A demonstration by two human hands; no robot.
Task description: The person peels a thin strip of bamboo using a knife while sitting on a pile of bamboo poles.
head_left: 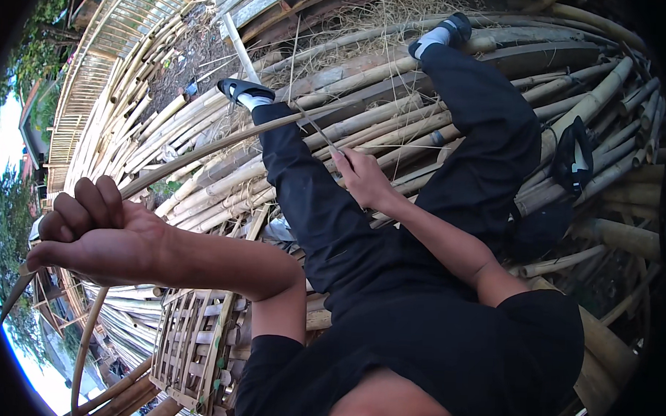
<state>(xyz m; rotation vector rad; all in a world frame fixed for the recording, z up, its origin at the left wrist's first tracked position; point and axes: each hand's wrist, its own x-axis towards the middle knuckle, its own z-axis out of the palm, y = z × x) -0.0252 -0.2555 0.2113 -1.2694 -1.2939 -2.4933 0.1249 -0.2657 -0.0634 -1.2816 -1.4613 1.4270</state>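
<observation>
Holding bamboo strip point(211, 150), aslant over L shin point(284, 161), in closed L grip point(98, 231); gripping knife point(320, 131) in R grip point(360, 176), apparently against strip; prob mid-work, not cut through; can't tell amt left.

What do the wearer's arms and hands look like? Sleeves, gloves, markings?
Both the left hand and right hand are ungloved. Forearms are bare, with no watch, bracelet or cable showing on either wrist. The left sleeve and right sleeve are short, plain black, with no visible markings.
</observation>
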